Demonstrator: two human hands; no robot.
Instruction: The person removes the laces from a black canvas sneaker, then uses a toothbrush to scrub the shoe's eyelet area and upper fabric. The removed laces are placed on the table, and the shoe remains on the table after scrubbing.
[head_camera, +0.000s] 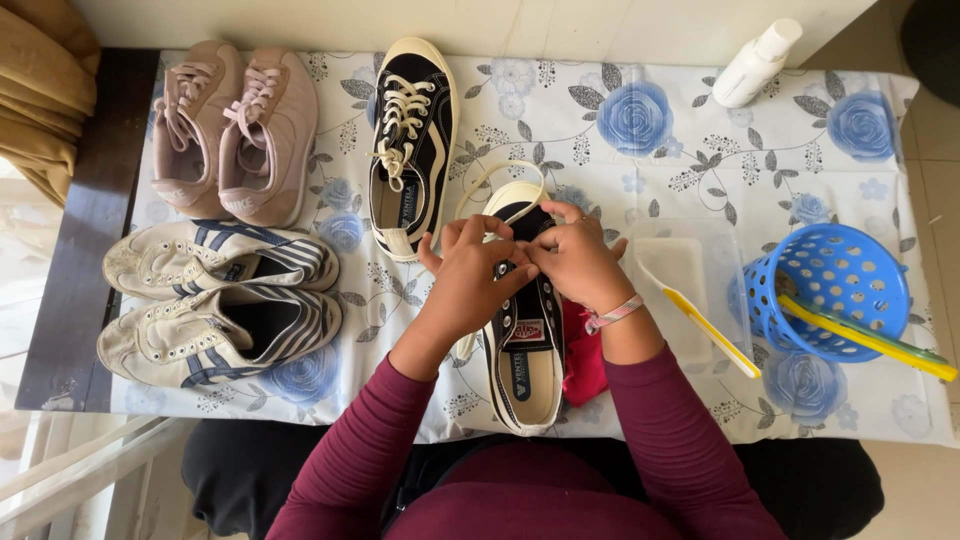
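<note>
Far left of the black shoe (527, 345) in hand: a pink pair of sneakers (235, 125) at the back of the counter (660, 140), and in front of them a white pair with dark stripes (215, 300), lying on their sides. Just left of the black shoe, its mate (410, 140), laced with a cream lace, toe pointing away. The black shoe lies at the front middle of the flowered cloth (800, 150), heel toward the person, eyelets partly bare. Left hand (470, 275) rests on its upper, fingers clenched on the tongue area; right hand (575, 260) meets it over the eyelets, fingers pinching the cream lace (497, 175), which loops out beyond the toe. A red cloth (582, 355) shows just right of the shoe, under the right wrist. Further right, a clear tub (690, 270) with a yellow-handled brush (710, 328) across it; then a blue basket (835, 290) on its side holding a yellow-green stick. A white bottle (755, 62) lies at the back right.
</note>
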